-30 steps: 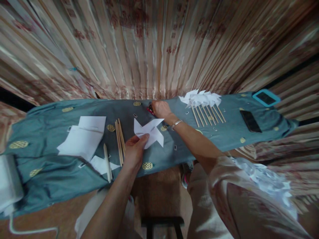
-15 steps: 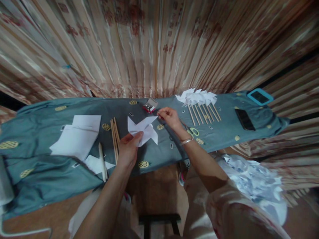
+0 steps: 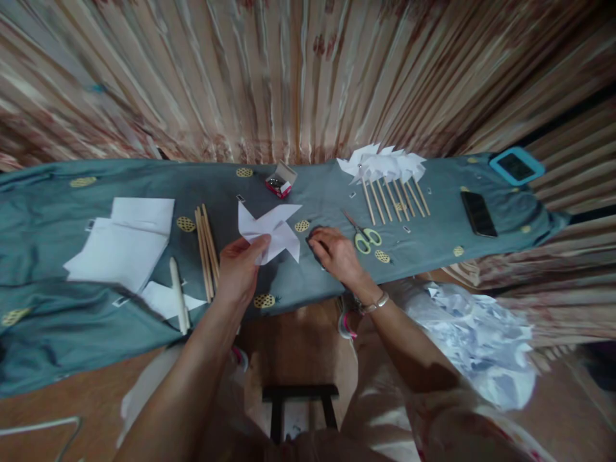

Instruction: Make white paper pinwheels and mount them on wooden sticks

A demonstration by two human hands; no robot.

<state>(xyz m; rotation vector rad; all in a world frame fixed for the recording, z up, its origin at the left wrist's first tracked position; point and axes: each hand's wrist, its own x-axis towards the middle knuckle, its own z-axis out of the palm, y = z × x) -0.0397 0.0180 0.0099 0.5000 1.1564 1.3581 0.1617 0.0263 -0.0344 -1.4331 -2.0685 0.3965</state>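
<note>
My left hand (image 3: 239, 266) pinches a white paper pinwheel (image 3: 278, 232) between thumb and fingers, above the cloth. To its right, my right hand (image 3: 337, 253) is low over the cloth with fingers closed together; whatever they grip, if anything, is too small or hidden to tell. A small open red box (image 3: 279, 181) of pins stands behind the pinwheel. Several loose wooden sticks (image 3: 206, 250) lie left of my left hand. Green-handled scissors (image 3: 367, 239) rest just right of my right hand.
Finished pinwheels on sticks (image 3: 389, 165) lie in a row at the back right. Beyond them are a black phone (image 3: 479, 213) and a blue-framed device (image 3: 517, 165). White paper sheets (image 3: 120, 250) and a white pen-like tool (image 3: 178, 295) lie left. A bag of paper pieces (image 3: 474, 343) sits below right.
My right hand has moved away from the pin box, toward the table's front edge, uncovering the scissors. My left hand still holds the pinwheel. The camera view has shifted.
</note>
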